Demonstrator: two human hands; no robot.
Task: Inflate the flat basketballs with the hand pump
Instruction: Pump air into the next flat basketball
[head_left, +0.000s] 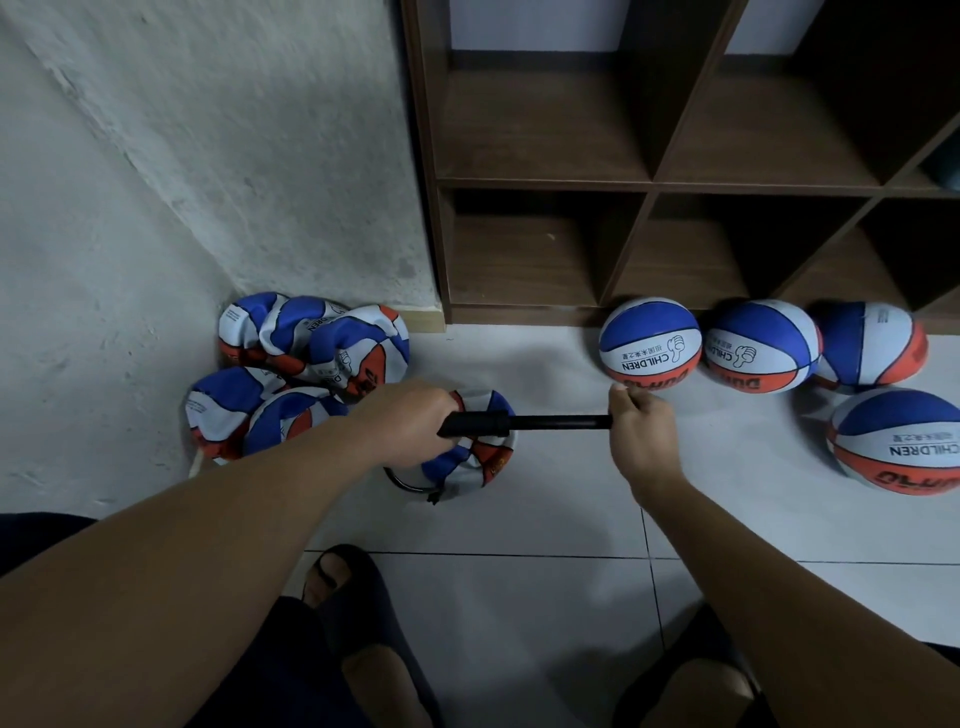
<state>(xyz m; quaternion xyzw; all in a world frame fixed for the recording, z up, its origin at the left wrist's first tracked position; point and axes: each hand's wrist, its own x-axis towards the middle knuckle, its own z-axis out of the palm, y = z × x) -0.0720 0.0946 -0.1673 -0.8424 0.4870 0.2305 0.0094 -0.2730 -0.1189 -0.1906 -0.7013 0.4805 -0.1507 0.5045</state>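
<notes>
A black hand pump (511, 423) lies level above the floor between my hands. My left hand (410, 421) grips its barrel; my right hand (641, 434) grips the handle end, with the rod pulled out. A thin black hose (410, 486) curls from under my left hand to a flat blue, white and orange basketball (480, 457) lying right beneath the pump. Several more flat basketballs (306, 364) are heaped in the wall corner to the left. Several round, inflated basketballs (649, 345) sit on the floor at the right.
A dark wooden cubby shelf (649, 182) stands behind the inflated balls. A rough white wall (208, 156) closes off the left. White floor tiles (519, 597) stretch toward me, where my feet in dark sandals (353, 582) rest.
</notes>
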